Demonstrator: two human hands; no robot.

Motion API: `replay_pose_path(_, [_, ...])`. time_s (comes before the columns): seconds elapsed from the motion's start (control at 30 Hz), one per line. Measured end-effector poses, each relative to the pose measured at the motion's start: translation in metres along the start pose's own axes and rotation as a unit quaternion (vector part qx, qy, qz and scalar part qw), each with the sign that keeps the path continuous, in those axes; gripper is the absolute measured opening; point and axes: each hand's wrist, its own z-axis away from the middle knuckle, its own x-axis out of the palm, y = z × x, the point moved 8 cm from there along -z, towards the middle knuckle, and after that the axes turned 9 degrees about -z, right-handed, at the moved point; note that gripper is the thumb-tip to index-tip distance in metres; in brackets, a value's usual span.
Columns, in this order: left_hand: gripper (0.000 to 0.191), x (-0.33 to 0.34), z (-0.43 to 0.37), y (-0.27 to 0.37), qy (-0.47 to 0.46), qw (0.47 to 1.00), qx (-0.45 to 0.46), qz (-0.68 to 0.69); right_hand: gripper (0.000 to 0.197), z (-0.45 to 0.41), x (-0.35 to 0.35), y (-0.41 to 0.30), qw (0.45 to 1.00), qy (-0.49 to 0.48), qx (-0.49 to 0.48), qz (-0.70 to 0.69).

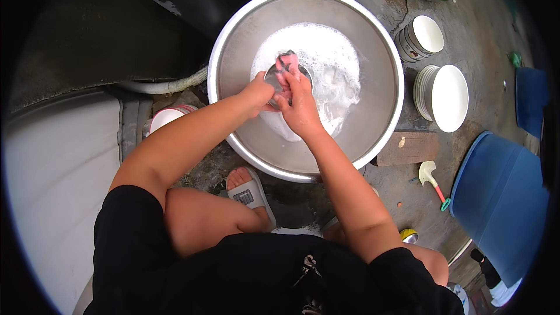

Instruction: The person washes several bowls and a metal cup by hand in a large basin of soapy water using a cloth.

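Note:
Over a wide metal basin (376,140) of white suds (323,39), my left hand (262,94) grips the left side of a round metal bowl (272,79). A pink and dark cloth (286,61) is pinched in my right hand (299,107), its lower part reaching into the bowl. My fingers cover part of the bowl's inside. Under the foam to the right, pale shapes show, too blurred to name.
To the basin's right stand stacked bowls (428,35) and stacked white plates (448,98). A wooden board (407,148), a toy shovel (428,174) and a large blue tub (498,201) lie beyond. Red-rimmed bowls (168,119) and a ribbed hose (183,84) are at left.

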Motion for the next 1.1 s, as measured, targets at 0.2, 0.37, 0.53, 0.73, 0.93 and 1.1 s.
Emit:
replay_pose_path(0.2, [0.042,0.014,-0.002,0.032,-0.001,0.987,0.062,-0.15,0.036,0.008,-0.022,0.033,0.895,-0.096,-0.094,0.424])
replay_pose_path(0.37, [0.065,0.032,-0.002,0.028,-0.034,0.99,-0.017,0.134,0.034,0.0,-0.014,0.025,0.982,0.034,0.167,-0.08])
replay_pose_path(0.53, [0.061,0.026,-0.019,0.02,-0.018,0.998,-0.001,-0.066,0.018,0.028,-0.019,0.035,0.925,-0.099,-0.078,0.36])
replay_pose_path(0.73, [0.067,0.03,-0.009,0.027,-0.035,0.999,0.0,-0.01,0.02,0.021,-0.018,0.012,0.994,0.024,0.037,0.099])
replay_pose_path(0.93, [0.072,0.031,0.024,0.031,-0.037,0.998,0.002,0.042,0.029,0.024,-0.027,0.01,0.984,-0.048,0.096,0.14])
replay_pose_path(1.1, [0.071,0.021,0.049,0.041,-0.015,0.999,0.026,0.025,0.034,0.04,-0.042,-0.018,0.995,0.03,-0.027,0.096])
